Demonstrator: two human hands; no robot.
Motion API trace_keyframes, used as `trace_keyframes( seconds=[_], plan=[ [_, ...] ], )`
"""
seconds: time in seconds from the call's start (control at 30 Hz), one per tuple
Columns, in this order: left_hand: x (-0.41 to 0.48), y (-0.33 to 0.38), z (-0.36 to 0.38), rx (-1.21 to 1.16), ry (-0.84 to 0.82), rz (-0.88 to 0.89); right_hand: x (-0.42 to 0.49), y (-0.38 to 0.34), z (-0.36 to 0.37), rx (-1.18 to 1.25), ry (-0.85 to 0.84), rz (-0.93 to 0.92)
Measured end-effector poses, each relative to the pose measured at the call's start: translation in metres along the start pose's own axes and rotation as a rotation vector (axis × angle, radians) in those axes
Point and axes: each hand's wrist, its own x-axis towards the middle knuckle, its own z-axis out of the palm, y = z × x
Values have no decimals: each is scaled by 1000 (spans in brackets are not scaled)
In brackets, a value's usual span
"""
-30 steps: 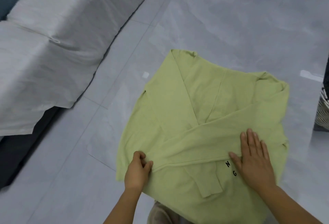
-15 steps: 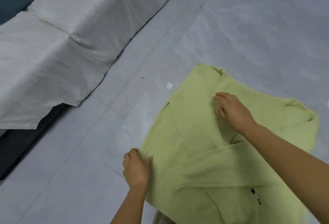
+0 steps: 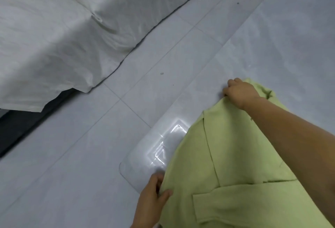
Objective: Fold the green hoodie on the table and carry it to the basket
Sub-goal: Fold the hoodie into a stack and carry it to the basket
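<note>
Since 0.5 s ago: right grip (image 3: 239,92) has gone from the middle of the green hoodie (image 3: 235,164) out to its far-left corner. Left grip (image 3: 152,197) stays at the near-left edge. The camera view has swung, so the hoodie now fills the lower right of the frame and its printed letters are out of view.

Grip state: the left grip pinches the hoodie's edge, thumb on top and fingers tucked under the cloth. The right grip is knuckles-up with its fingers curled over the far corner, holding the cloth there; its fingertips are hidden.

Hoodie: lies flat on the clear-topped counter (image 3: 163,146), with one sleeve folded across the body. The counter's rounded near corner shows bare just beside the left grip, with glare on it.

In the way: the right forearm crosses the hoodie diagonally and hides its right part.

Surroundings: pale tiled floor (image 3: 72,155) to the left of the counter, with a small speck (image 3: 161,73) on it. A sofa with a creased white cover (image 3: 63,37) lies well apart at upper left, and its dark base (image 3: 21,128) shows under the cover's edge.
</note>
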Motion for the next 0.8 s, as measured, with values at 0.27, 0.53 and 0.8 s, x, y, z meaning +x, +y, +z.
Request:
trace_keyframes(
  seconds=[0.27, 0.53, 0.8],
  plan=[
    [-27, 10, 6, 24, 22, 299, -51, 47, 13, 203, 144, -73],
    [-52, -4, 57, 403, -203, 508, -143, 80, 63, 339, 381, -44],
    [-65, -11, 101, 585, -165, 415, -181, 84, 112, 533, 142, 127]
  ],
)
